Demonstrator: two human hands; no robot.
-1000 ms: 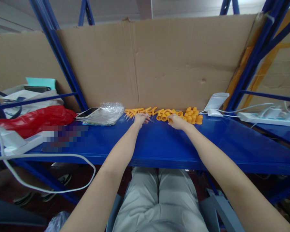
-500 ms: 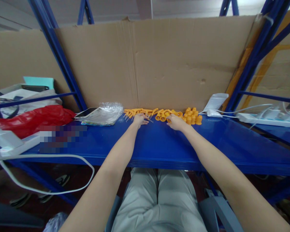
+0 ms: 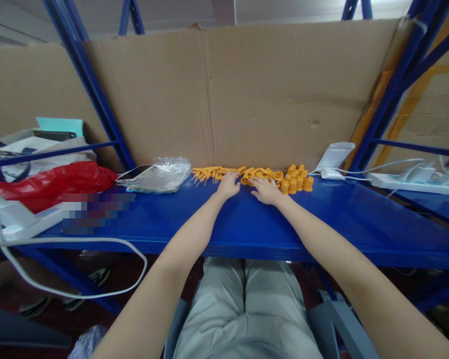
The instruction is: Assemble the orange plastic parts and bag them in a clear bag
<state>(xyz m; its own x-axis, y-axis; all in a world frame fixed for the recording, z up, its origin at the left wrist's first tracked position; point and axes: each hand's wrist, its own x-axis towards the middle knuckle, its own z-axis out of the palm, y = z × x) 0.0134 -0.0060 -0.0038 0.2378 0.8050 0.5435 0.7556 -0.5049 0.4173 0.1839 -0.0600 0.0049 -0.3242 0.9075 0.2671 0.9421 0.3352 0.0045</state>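
On the blue table (image 3: 254,224), several orange corkscrews (image 3: 205,174) with metal spirals lie in a heap against the cardboard. My left hand (image 3: 229,185) rests at the right end of that heap, fingers stretched forward, and no held thing shows. Close by, my right hand (image 3: 265,191) lies palm down with spread fingers, touching or just in front of orange hollow pieces (image 3: 279,175) lying on their sides. More orange cup-shaped pieces (image 3: 299,178) stand upright in a cluster to its right. What lies under both palms is hidden.
A cardboard wall (image 3: 265,94) closes off the back between blue posts. To the left are a clear plastic packet (image 3: 172,174), a phone (image 3: 136,173) and a red bag (image 3: 60,184). On the right stand a white packet (image 3: 335,158) and a power strip (image 3: 415,183). A white cable (image 3: 97,240) loops at the left front.
My left hand has moved right, away from the corkscrew spirals. My right hand has shifted slightly left and its fingers are now spread. The hands are closer together.
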